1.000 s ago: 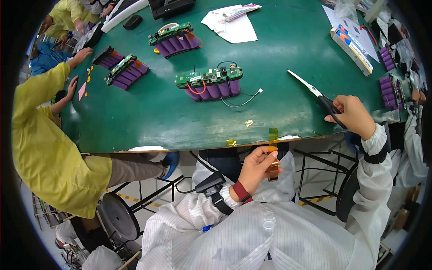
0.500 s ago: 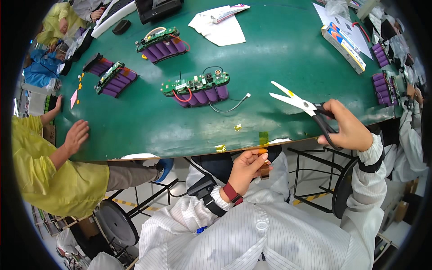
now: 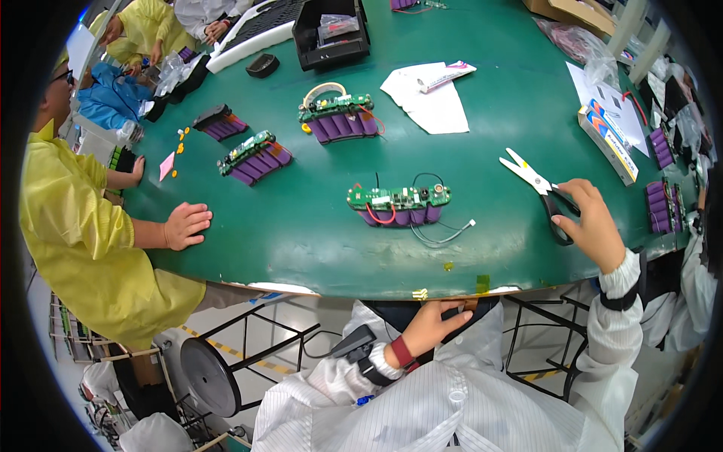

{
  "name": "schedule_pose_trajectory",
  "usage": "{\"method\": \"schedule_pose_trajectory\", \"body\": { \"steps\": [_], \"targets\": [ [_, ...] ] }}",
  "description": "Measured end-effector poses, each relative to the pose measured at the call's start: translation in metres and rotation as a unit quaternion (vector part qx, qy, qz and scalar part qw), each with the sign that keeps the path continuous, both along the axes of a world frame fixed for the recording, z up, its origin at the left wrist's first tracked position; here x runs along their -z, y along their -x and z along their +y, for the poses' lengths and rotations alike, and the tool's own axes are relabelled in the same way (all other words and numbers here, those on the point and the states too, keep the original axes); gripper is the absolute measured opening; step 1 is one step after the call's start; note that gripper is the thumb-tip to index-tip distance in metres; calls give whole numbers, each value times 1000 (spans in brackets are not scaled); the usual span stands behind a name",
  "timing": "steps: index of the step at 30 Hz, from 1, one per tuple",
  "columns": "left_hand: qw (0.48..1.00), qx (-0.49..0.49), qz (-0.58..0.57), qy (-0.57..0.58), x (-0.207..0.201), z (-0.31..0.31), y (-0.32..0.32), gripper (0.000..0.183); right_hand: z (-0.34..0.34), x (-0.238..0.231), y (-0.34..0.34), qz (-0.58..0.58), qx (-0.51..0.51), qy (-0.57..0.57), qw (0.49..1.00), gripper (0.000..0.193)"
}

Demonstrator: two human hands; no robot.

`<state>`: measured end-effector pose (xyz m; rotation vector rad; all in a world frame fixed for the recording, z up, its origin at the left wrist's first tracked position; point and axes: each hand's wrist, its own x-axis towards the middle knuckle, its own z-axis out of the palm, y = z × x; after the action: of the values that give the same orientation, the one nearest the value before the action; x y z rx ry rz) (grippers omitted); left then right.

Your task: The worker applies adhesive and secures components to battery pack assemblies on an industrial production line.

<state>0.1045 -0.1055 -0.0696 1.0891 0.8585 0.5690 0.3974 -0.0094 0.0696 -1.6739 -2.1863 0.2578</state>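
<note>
My right hand [image 3: 591, 226] has its thumb and fingers around the black handles of white-bladed scissors [image 3: 536, 181], whose blades are spread, at or just above the green table [image 3: 324, 248]. My left hand [image 3: 431, 328] is closed below the table's near edge, around a small amber-brown tape piece [image 3: 471, 304] mostly hidden by the fingers. Between the hands, a battery pack [image 3: 399, 207] with purple cells, a green circuit board and a loose white-plugged lead stands on the table. Yellow tape bits [image 3: 482, 283] stick along the near edge.
More battery packs [image 3: 339, 124] stand at the left and right. A black bin [image 3: 330, 38], white cloth [image 3: 433, 102] and narrow carton [image 3: 608, 147] lie farther off. At left, a co-worker in yellow rests a hand [image 3: 187, 226] on the table. Stools [image 3: 211, 377] stand below.
The view has shifted, so the table things appear lower and farther right. My right hand has moved the scissors farther over the table and lower. My left fingers now cover more of the tape.
</note>
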Motion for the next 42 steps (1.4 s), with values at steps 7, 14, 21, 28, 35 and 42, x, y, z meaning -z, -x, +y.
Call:
{"method": "schedule_pose_trajectory", "body": {
  "steps": [7, 14, 21, 28, 35, 42],
  "targets": [
    [971, 236, 7, 24, -127, 50, 112, 48, -15, -1, 89, 475, 30, 419, 773, 41],
    [888, -146, 248, -359, -141, 142, 142, 65, -9, 10, 129, 560, 111, 437, 695, 36],
    [923, 2, 188, -336, -125, 169, 121, 59, -18, 17, 155, 662, 133, 393, 624, 24],
    [920, -56, 139, -363, -115, 161, 113, 53, -33, 21, 172, 704, 127, 334, 614, 30],
    [900, -76, 168, -394, -113, 143, 109, 37, -45, 30, 179, 780, 200, 299, 511, 29],
    [846, -212, 267, -409, -112, 102, 94, 34, -28, 18, 195, 776, 163, 242, 560, 27]
  ]
}}
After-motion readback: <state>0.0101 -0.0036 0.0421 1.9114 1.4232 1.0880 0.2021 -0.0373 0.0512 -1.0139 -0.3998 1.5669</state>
